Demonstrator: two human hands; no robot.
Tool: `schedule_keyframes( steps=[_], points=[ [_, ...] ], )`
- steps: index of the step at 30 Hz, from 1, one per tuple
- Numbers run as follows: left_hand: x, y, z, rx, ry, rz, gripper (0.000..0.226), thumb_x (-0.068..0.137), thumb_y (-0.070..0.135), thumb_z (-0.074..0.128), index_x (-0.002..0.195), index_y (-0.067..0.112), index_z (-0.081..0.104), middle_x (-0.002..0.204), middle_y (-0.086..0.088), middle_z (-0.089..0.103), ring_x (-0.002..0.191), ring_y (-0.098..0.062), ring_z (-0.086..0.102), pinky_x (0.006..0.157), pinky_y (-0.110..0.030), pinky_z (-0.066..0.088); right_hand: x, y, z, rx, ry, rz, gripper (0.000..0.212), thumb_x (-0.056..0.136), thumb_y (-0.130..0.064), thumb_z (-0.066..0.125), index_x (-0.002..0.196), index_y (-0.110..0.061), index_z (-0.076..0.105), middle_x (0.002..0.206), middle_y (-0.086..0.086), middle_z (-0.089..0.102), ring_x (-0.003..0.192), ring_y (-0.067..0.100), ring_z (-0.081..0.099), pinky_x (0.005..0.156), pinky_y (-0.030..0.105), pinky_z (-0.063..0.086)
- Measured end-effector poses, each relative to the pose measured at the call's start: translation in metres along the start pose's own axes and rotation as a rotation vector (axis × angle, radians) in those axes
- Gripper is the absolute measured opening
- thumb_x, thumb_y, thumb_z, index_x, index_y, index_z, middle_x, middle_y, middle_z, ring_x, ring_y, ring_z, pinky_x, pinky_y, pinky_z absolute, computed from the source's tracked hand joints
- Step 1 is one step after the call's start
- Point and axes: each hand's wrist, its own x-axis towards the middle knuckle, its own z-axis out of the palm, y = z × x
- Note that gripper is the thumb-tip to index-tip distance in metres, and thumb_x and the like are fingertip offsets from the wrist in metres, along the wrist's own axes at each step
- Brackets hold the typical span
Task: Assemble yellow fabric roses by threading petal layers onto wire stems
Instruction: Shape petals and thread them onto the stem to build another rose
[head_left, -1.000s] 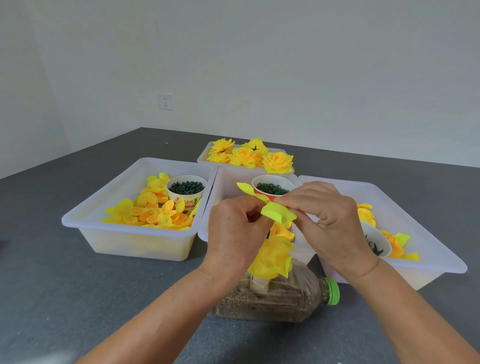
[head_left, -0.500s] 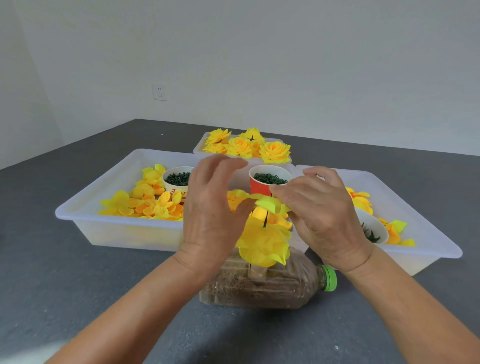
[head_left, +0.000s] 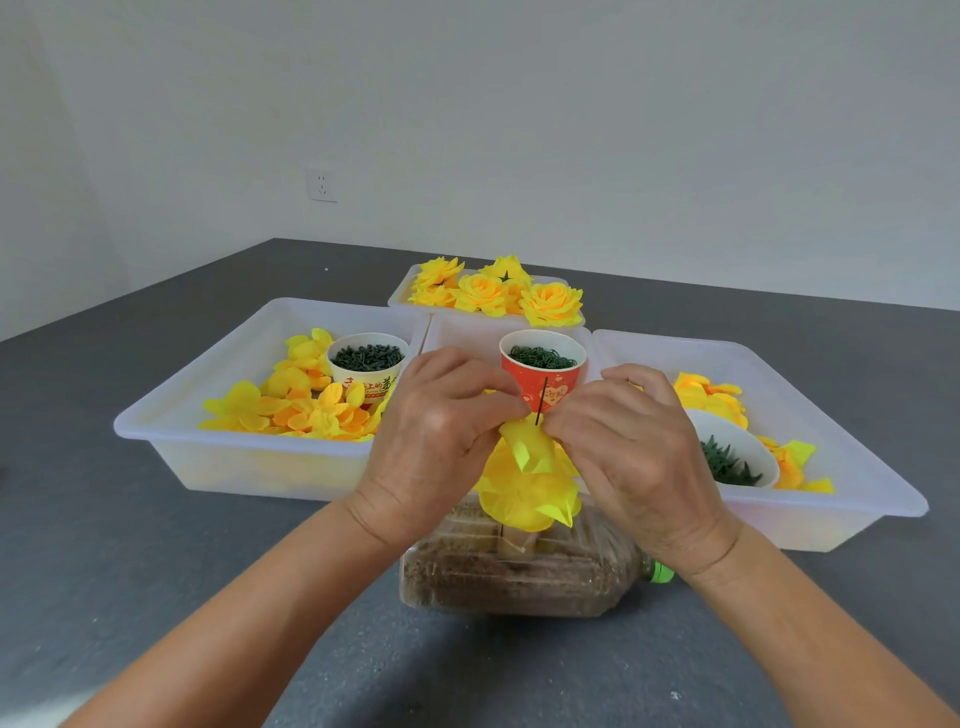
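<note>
A thin dark wire stem (head_left: 541, 402) stands upright from a plastic bottle (head_left: 519, 574) lying on its side and filled with brown grain. Yellow petal layers (head_left: 527, 488) hang on the wire below my hands. My left hand (head_left: 441, 441) and my right hand (head_left: 623, 447) pinch the top yellow petal layer (head_left: 530, 447) from either side, right at the wire. Above my fingers the wire tip pokes out in front of the red cup (head_left: 543, 371).
The left white tray (head_left: 171, 415) holds loose yellow petals and a white cup of dark green bits (head_left: 368, 358). More petals and a white bowl of green leaves (head_left: 727, 460) lie in the right tray (head_left: 857, 499). Finished roses (head_left: 498, 291) fill a back tray.
My left hand, lifted with spread fingers half a second ago, has come back down and pinches the petal layer again. The layer sits lower on the wire, whose tip now shows above it.
</note>
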Motion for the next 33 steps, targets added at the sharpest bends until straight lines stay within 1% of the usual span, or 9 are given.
schedule_keyframes(
  steps=[3,9,12,15,19,25,29,33],
  points=[
    [-0.003,-0.003,-0.002,0.03,-0.037,0.057,0.018,0.079,0.003,0.059,0.077,0.008,0.075,0.086,-0.005,0.072,0.076,-0.029,0.064,0.071,-0.037,0.048,-0.003,-0.001,0.002,0.012,-0.016,-0.003,0.017,0.079,0.007,0.066,0.075,-0.008,0.071,0.078,0.001,0.068,0.074,0.024,0.064,0.084,0.038,0.042],
    [-0.008,-0.004,-0.005,0.022,-0.09,0.101,0.02,0.086,0.012,0.057,0.081,0.008,0.076,0.087,-0.007,0.071,0.078,-0.028,0.064,0.069,-0.041,0.05,-0.008,-0.002,0.005,0.008,-0.03,0.002,0.02,0.072,0.011,0.072,0.075,-0.009,0.071,0.08,0.001,0.068,0.075,0.024,0.064,0.087,0.037,0.04],
    [-0.01,-0.004,-0.005,0.034,-0.102,0.12,0.018,0.085,0.011,0.058,0.08,0.009,0.076,0.086,-0.006,0.071,0.079,-0.028,0.064,0.069,-0.04,0.051,-0.01,-0.003,0.005,0.016,-0.046,-0.002,0.019,0.073,0.009,0.071,0.075,-0.01,0.071,0.08,0.0,0.068,0.076,0.023,0.064,0.088,0.034,0.038],
    [-0.013,-0.005,-0.004,0.072,-0.118,0.156,0.015,0.081,0.008,0.061,0.079,0.011,0.076,0.086,-0.005,0.071,0.079,-0.027,0.065,0.071,-0.036,0.05,-0.011,-0.005,0.004,0.034,-0.076,-0.015,0.017,0.074,0.007,0.07,0.073,-0.009,0.07,0.079,0.0,0.067,0.076,0.023,0.063,0.089,0.033,0.035],
    [-0.014,-0.005,-0.003,0.076,-0.126,0.17,0.018,0.083,0.009,0.058,0.079,0.012,0.076,0.087,-0.004,0.071,0.08,-0.026,0.065,0.072,-0.034,0.05,-0.011,-0.006,0.003,0.039,-0.103,-0.008,0.016,0.075,0.006,0.07,0.075,-0.01,0.071,0.081,0.0,0.068,0.077,0.023,0.064,0.089,0.034,0.035],
    [-0.016,-0.007,-0.005,0.081,-0.141,0.162,0.019,0.084,0.01,0.057,0.081,0.013,0.076,0.086,-0.003,0.071,0.08,-0.025,0.065,0.071,-0.035,0.049,-0.009,-0.007,-0.001,0.057,-0.141,-0.015,0.017,0.073,0.007,0.071,0.076,-0.009,0.071,0.082,0.0,0.067,0.077,0.023,0.063,0.087,0.035,0.036],
    [-0.017,-0.006,-0.005,0.079,-0.152,0.161,0.019,0.082,0.01,0.057,0.08,0.013,0.076,0.086,-0.003,0.071,0.08,-0.025,0.065,0.071,-0.034,0.05,-0.009,-0.007,-0.002,0.059,-0.179,-0.017,0.019,0.072,0.007,0.072,0.078,-0.01,0.071,0.082,-0.001,0.067,0.079,0.024,0.063,0.089,0.035,0.035],
    [-0.019,-0.006,-0.006,0.063,-0.181,0.151,0.022,0.083,0.012,0.055,0.08,0.012,0.076,0.085,-0.003,0.071,0.079,-0.025,0.066,0.073,-0.035,0.045,-0.008,-0.007,-0.004,0.076,-0.223,-0.025,0.021,0.07,0.007,0.073,0.08,-0.011,0.072,0.083,-0.002,0.068,0.083,0.025,0.063,0.087,0.037,0.038]
  ],
)
